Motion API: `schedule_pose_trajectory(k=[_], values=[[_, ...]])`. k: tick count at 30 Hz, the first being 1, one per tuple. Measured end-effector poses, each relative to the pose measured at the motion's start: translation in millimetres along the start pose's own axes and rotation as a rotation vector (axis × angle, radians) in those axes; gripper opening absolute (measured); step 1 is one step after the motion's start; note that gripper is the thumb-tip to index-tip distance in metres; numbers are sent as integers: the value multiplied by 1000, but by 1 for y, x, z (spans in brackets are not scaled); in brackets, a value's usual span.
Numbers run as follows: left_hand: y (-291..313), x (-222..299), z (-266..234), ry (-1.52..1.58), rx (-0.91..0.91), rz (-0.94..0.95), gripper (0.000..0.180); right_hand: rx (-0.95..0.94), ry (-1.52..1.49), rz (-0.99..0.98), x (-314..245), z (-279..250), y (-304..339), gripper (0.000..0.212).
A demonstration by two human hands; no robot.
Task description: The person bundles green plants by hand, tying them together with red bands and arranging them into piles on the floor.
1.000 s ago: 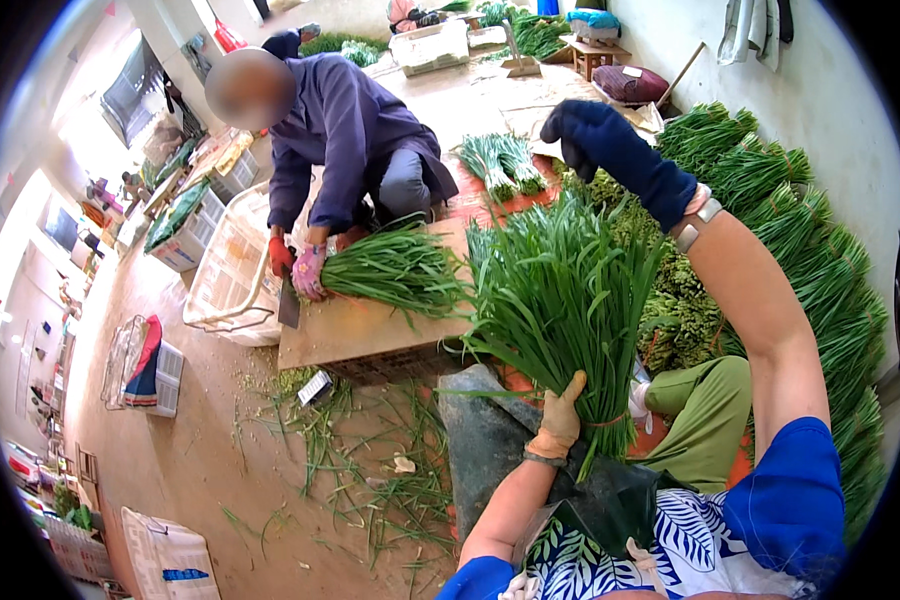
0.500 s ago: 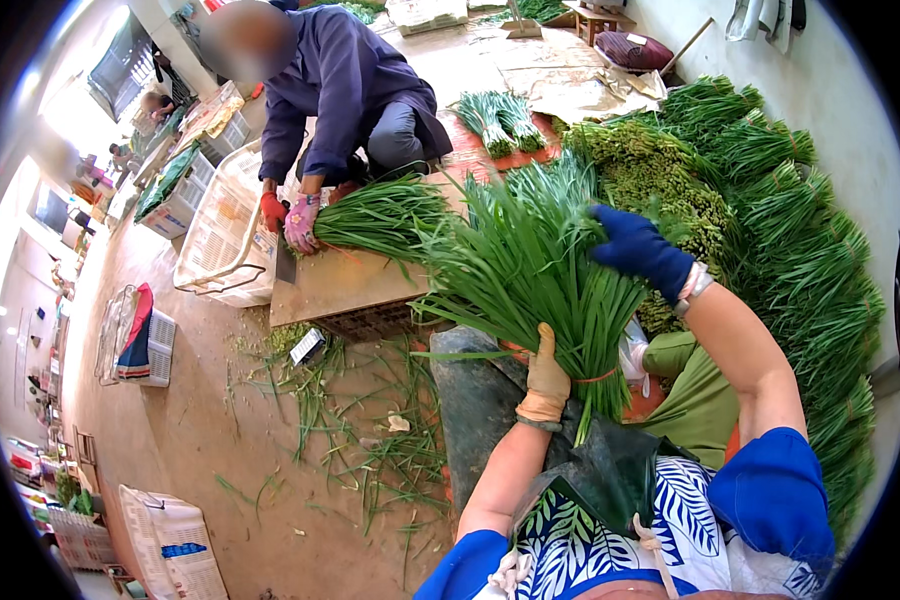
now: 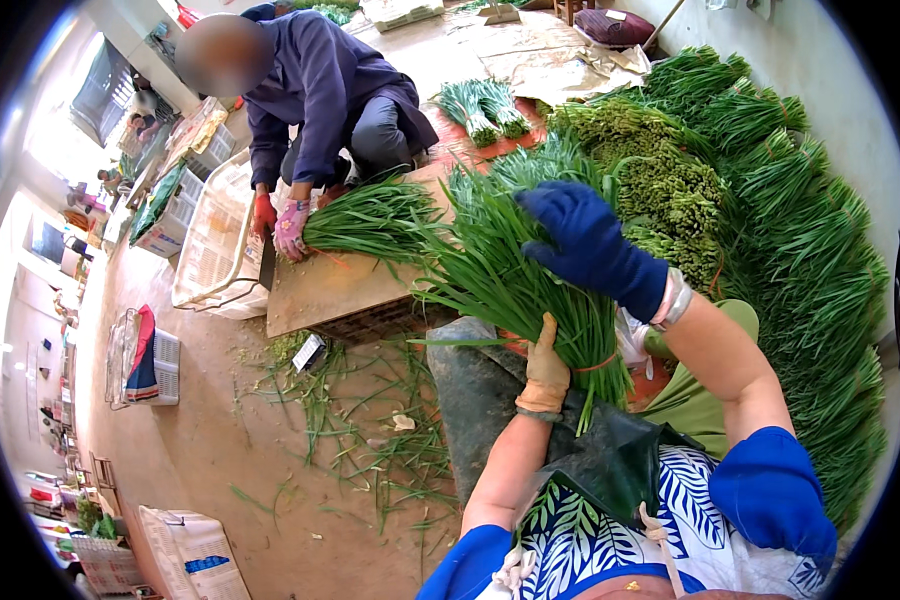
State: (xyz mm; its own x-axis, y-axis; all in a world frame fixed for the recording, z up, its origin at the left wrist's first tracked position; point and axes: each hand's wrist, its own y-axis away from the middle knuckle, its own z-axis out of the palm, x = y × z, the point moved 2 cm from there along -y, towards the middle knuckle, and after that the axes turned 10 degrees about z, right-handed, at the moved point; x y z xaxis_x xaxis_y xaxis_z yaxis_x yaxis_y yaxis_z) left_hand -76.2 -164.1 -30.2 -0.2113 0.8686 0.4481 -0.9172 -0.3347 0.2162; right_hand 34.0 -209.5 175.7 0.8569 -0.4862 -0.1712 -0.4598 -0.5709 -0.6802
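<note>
A leafy bundle of garlic chives (image 3: 530, 290) stands tilted over my lap, its tips fanning to the far left and a red band round its stalks near the bottom. My left hand (image 3: 546, 372), in a tan glove, grips the stalks from the left, just by the band. Over the bundle's upper right side is my right hand (image 3: 592, 243) in a dark blue glove, its fingers bent but apart from the thumb, close to the leaves. Beneath the bundle lies a dark green apron (image 3: 610, 470) across my lap.
Opposite, a co-worker crouches with gloved hands on chives (image 3: 380, 220) on a low board (image 3: 320, 290), beside a white crate (image 3: 205, 240). Stacked bundles (image 3: 810, 290) line the right wall. Loose trimmings (image 3: 380, 440) litter the floor at left. Two bundles (image 3: 483, 112) lie at the back.
My right hand has moved left, from the bundle's right edge to over its leaves. The bundle has shifted slightly left and its leaves are gathered more narrowly. My left hand keeps its grip.
</note>
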Motion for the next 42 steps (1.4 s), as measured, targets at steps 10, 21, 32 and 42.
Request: schedule_pose_trajectory(k=[10, 21, 32, 42], values=[[-2, 0, -2, -58, 138, 79, 44, 178, -564, 144, -22, -39, 15, 43], [1, 4, 5, -58, 127, 92, 44, -160, -820, 416, -4, 0, 21, 33], [-2, -2, -9, -141, 147, 113, 48, -14, -271, 342, 30, 51, -36, 43], [-6, 0, -9, -75, 222, 142, 60, -91, -469, 305, 23, 2, -27, 10]])
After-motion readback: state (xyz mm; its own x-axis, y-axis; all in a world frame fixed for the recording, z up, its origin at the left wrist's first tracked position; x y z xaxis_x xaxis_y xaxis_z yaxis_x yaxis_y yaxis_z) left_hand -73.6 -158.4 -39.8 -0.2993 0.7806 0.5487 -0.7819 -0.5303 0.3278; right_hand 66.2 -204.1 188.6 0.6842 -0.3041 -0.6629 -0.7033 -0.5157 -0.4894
